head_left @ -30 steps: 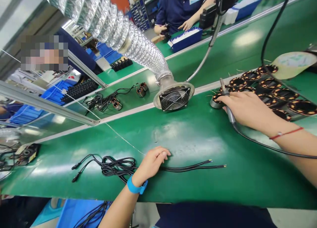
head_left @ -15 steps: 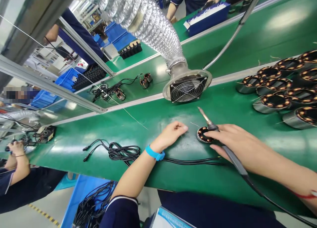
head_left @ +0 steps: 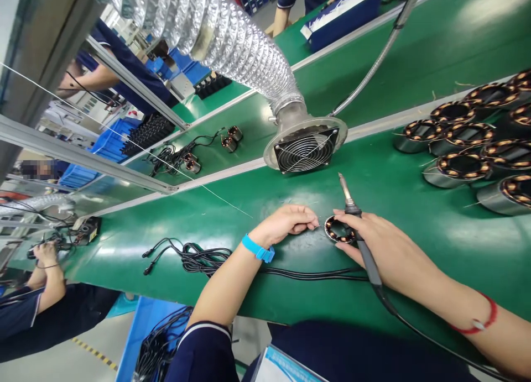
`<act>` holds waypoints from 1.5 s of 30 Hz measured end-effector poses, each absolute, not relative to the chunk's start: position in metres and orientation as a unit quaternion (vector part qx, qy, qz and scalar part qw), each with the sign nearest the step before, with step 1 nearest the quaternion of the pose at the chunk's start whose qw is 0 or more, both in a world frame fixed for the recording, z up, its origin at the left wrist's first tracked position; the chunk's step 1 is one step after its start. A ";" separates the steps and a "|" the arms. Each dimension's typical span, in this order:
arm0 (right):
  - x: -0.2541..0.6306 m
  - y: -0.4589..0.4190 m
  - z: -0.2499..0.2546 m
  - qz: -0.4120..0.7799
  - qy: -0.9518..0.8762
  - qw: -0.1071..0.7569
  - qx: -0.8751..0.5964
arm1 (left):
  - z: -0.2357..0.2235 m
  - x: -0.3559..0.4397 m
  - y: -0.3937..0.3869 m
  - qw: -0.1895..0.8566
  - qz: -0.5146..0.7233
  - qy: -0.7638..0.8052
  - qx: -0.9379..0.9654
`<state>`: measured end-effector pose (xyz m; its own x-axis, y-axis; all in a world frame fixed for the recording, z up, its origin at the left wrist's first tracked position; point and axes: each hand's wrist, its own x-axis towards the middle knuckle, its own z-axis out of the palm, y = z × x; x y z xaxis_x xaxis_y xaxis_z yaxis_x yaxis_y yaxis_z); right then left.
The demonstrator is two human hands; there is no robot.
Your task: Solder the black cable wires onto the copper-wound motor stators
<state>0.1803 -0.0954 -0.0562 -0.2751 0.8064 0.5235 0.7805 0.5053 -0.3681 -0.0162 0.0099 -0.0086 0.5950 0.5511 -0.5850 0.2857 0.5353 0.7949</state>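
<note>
Fingers [head_left: 353,220] of the right hand [head_left: 385,244] are clamped on one iron [head_left: 370,265] and appear to hold one stator [head_left: 331,233], midway between the near and far edges of the bench [head_left: 394,199]. Those of the left hand [head_left: 288,223] are pinched together just beside it, on what cannot be told. Two cables [head_left: 197,258] lie toward the near edge; at least nine further stators [head_left: 456,169] stand toward the far right corner.

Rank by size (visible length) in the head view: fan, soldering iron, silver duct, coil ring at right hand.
1. Silver duct
2. Soldering iron
3. Fan
4. Coil ring, partly hidden by right hand
</note>
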 end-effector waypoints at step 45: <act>0.189 -0.091 -0.056 0.044 -0.797 0.340 -0.496 | -0.020 -0.015 -0.042 0.706 0.190 0.499 0.465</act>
<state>0.1892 -0.0913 -0.0560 -0.2757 0.8214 0.4992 0.7614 0.5036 -0.4082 -0.0147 -0.0422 -0.0196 0.4289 0.7327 -0.5285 0.1952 0.4960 0.8461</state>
